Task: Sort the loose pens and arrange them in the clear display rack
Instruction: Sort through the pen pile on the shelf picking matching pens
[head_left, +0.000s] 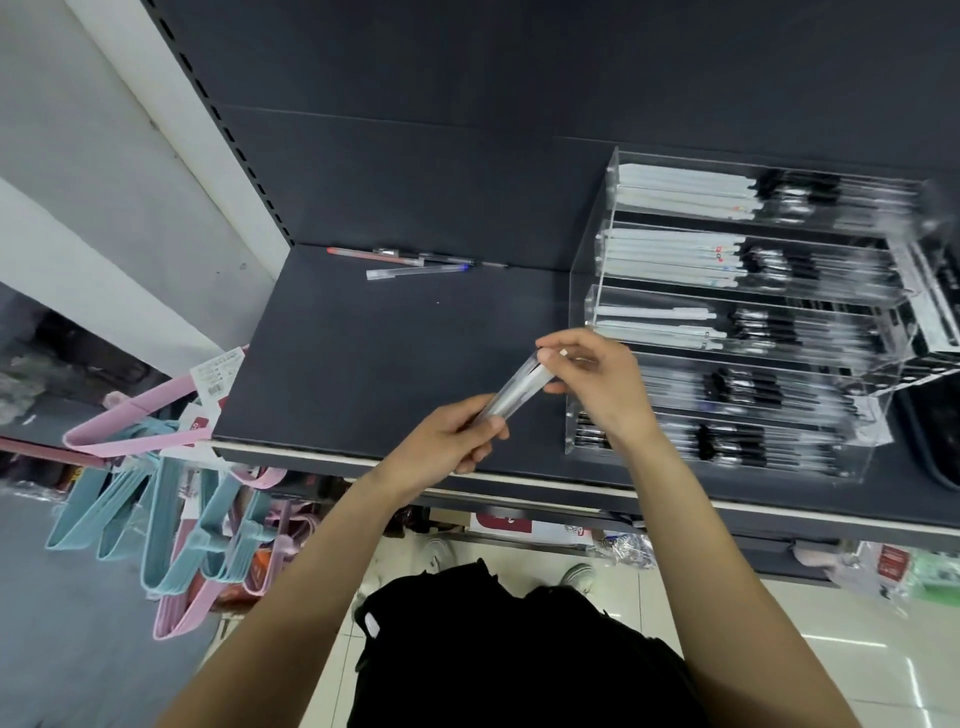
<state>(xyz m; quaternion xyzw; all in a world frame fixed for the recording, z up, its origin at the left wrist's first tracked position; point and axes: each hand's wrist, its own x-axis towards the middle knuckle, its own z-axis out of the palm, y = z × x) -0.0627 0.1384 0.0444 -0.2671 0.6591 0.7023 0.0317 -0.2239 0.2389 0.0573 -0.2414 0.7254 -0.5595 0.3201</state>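
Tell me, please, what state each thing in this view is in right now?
Left hand: grips the lower end of the pen bundle.
Right hand: pinches its upper end.
Pen bundle: held tilted above the shelf.
Loose pens: lying flat at the shelf's back.
Clear display rack: tiers hold pens lying flat.
Hangers: hanging left of the shelf.
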